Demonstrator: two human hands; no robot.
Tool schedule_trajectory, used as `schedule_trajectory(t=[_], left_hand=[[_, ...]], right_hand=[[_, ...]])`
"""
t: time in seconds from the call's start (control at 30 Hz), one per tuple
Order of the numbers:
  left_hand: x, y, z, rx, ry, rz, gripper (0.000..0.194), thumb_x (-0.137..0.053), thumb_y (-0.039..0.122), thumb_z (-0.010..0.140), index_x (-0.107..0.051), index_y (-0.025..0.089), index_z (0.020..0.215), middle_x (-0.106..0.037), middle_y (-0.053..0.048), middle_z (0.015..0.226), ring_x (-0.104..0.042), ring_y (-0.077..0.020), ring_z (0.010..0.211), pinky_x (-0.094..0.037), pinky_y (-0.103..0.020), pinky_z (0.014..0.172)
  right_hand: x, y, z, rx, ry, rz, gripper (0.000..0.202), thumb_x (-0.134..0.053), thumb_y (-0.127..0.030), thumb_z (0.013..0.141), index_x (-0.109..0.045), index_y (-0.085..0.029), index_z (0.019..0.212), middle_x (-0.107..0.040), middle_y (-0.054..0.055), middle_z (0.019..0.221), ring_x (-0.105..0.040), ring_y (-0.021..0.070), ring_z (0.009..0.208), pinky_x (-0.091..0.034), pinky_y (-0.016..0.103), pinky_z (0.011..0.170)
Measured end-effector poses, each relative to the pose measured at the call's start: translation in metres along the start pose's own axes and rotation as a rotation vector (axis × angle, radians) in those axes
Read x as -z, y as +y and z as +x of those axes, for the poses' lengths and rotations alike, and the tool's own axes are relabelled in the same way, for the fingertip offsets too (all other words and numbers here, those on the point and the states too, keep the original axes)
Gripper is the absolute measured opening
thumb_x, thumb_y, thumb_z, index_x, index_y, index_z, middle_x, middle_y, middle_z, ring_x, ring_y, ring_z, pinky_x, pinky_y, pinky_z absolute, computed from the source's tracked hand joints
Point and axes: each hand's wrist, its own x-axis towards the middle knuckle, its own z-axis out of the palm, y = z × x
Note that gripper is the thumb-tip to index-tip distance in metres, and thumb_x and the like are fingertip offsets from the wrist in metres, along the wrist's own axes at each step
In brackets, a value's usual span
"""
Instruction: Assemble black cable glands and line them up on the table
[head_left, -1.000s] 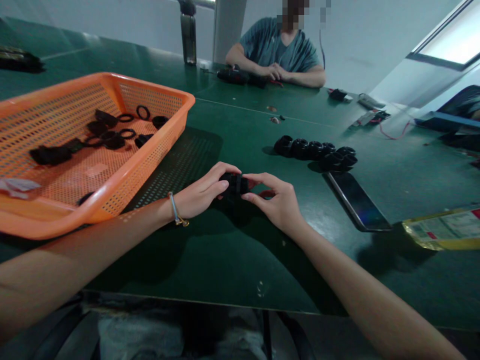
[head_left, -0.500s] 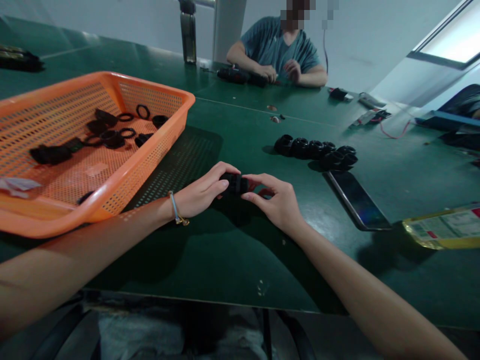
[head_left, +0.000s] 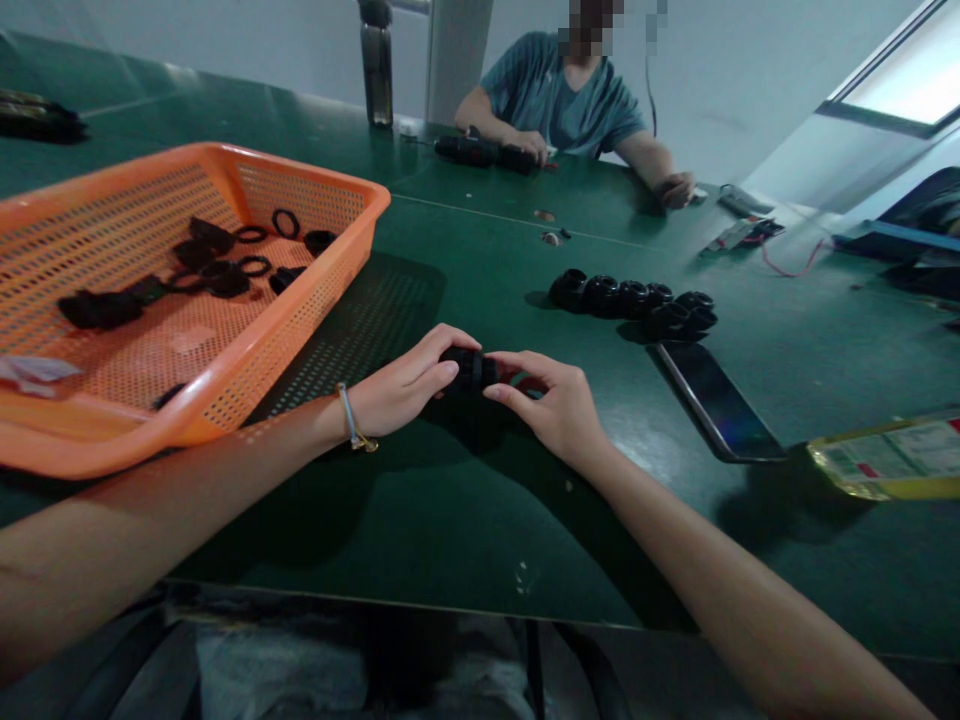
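Note:
Between both hands is a small black ribbed plastic fitting (head_left: 472, 370), held just above the green table (head_left: 480, 520). My left hand (head_left: 405, 385) closes round its left end, thumb in front and fingers over the top. At the right end, my right hand (head_left: 551, 400) pinches it between thumb and fingers. Parts of the fitting are hidden by the fingers. Beyond my right hand stands a group of several similar black fittings (head_left: 634, 300). To the left, an orange basket (head_left: 300, 380) holds several loose black rings (head_left: 285, 223) and black plastic parts (head_left: 105, 308).
A phone (head_left: 720, 405) lies right of my right hand, with a yellow-edged packet (head_left: 892, 455) beyond it. Across the table a person (head_left: 562, 100) sits, one hand by a black power drill (head_left: 480, 152). A bottle (head_left: 376, 70) stands at the back.
My hands stay in nearly the same place, and the fitting looks slightly turned between them. The person opposite has stretched one arm out toward the small items on the right.

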Motion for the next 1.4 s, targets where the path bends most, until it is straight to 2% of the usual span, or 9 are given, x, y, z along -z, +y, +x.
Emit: schedule_trajectory(t=[0.27,0.4,0.5,0.63,0.8,1.4], left_hand=[[0.0004,-0.0004,0.0002,0.017,-0.001,0.007,0.027,-0.033,0.031,0.087,-0.045,0.017,0.108,-0.047,-0.004,0.098,-0.047,-0.0140,0.079,-0.045,-0.024,0.062],[0.0004,-0.0004,0.0000,0.011,0.002,0.012,0.028,-0.033,0.030,0.088,-0.045,0.015,0.108,-0.047,-0.005,0.098,-0.048,-0.0144,0.080,-0.046,-0.025,0.064],[0.0001,-0.0004,0.0000,0.013,0.007,0.014,0.028,-0.033,0.030,0.088,-0.046,0.015,0.108,-0.048,-0.005,0.098,-0.048,-0.0144,0.079,-0.046,-0.026,0.065],[0.0002,0.0001,0.0003,0.024,0.008,0.017,0.028,-0.034,0.030,0.087,-0.046,0.016,0.109,-0.048,-0.005,0.099,-0.048,-0.0145,0.078,-0.047,-0.027,0.065],[0.0004,0.0012,0.0006,0.029,0.010,0.005,0.028,-0.035,0.030,0.087,-0.047,0.016,0.107,-0.048,-0.005,0.098,-0.048,-0.0149,0.079,-0.045,-0.026,0.063],[-0.0006,0.0029,-0.0004,0.032,0.006,0.010,0.027,-0.034,0.029,0.087,-0.046,0.015,0.106,-0.047,-0.004,0.094,-0.047,-0.0133,0.075,-0.044,-0.024,0.061]], right_hand=[[0.0008,0.0006,-0.0009,0.041,-0.023,0.043,0.026,-0.069,-0.027,0.073,-0.069,-0.020,0.099,-0.070,0.003,0.084,-0.064,0.0153,0.073,-0.053,0.030,0.068],[0.0022,0.0011,-0.0008,0.066,-0.034,0.041,0.030,-0.069,-0.024,0.072,-0.069,-0.021,0.102,-0.070,0.003,0.087,-0.063,0.0147,0.073,-0.054,0.030,0.067],[0.0009,0.0015,-0.0011,0.057,-0.011,0.012,0.028,-0.068,-0.021,0.072,-0.070,-0.022,0.100,-0.070,0.003,0.087,-0.063,0.0150,0.074,-0.054,0.030,0.068],[-0.0021,0.0014,-0.0022,0.002,0.022,0.064,0.037,-0.069,-0.021,0.069,-0.066,-0.022,0.106,-0.069,0.002,0.084,-0.063,0.0147,0.072,-0.053,0.031,0.069],[-0.0021,0.0008,-0.0027,-0.019,0.006,0.080,0.028,-0.070,-0.022,0.070,-0.066,-0.021,0.098,-0.070,0.002,0.085,-0.064,0.0154,0.074,-0.053,0.033,0.073],[-0.0018,0.0033,-0.0034,-0.028,0.005,0.088,0.028,-0.071,-0.025,0.070,-0.068,-0.020,0.098,-0.071,0.003,0.086,-0.066,0.0163,0.074,-0.054,0.033,0.073]])
